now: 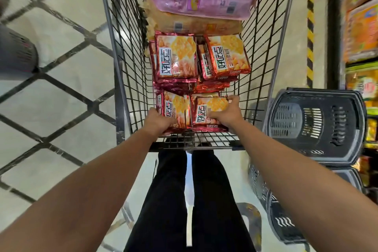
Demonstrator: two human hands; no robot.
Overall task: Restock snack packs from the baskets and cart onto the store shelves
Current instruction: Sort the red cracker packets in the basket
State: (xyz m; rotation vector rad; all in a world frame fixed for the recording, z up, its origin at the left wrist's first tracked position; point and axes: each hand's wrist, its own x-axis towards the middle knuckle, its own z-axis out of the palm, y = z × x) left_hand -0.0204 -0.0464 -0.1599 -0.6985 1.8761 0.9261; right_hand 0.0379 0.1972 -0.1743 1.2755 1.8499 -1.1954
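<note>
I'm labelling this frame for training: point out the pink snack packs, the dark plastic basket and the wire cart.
Pink plastic snack packs (201,3), head view, front face.
Dark grey plastic basket (286,98), head view, rim.
Grey wire cart (131,53), head view, left wall.

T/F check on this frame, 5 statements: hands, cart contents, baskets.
1. Both hands are on red cracker packs at the near end of the cart. True: the left hand grips the near-left pack, the right hand the near-right pack.
2. The pink packs lie nearest the person. False: the pink packs sit at the cart's far end.
3. The wire cart is empty. False: it holds red cracker stacks and pink packs.
4. Grey plastic baskets stand to the right of the cart. True.
5. The right hand holds the cart handle. False: it is closed on a cracker pack.
</note>
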